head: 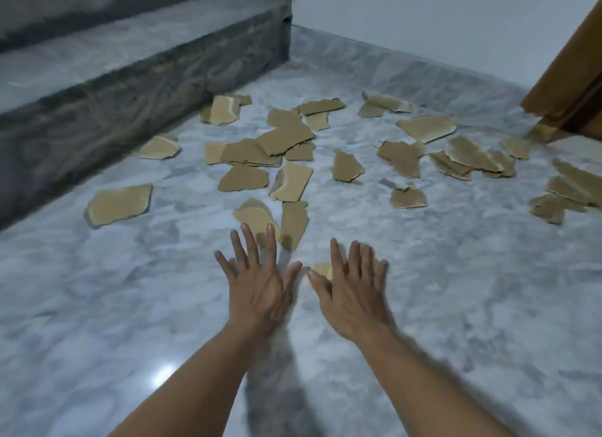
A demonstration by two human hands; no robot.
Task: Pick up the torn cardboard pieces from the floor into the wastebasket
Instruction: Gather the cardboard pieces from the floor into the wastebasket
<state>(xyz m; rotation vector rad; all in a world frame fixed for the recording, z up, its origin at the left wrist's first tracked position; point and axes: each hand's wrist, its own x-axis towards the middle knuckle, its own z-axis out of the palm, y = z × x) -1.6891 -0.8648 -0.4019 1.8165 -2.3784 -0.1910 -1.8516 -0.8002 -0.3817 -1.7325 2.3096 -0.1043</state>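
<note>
Several torn brown cardboard pieces (283,140) lie scattered over the pale marble floor (456,290), from the step at the left to the door at the right. My left hand (257,286) is stretched out palm down with fingers spread, its fingertips over the nearest piece (254,216). My right hand (355,293) is beside it, also flat with fingers apart, covering most of a small piece (322,269). Neither hand holds anything. No wastebasket is in view.
A grey stone step (130,87) runs along the left side. A white wall (423,22) closes the back. A brown wooden door (573,87) stands at the far right, with cardboard pieces near its foot.
</note>
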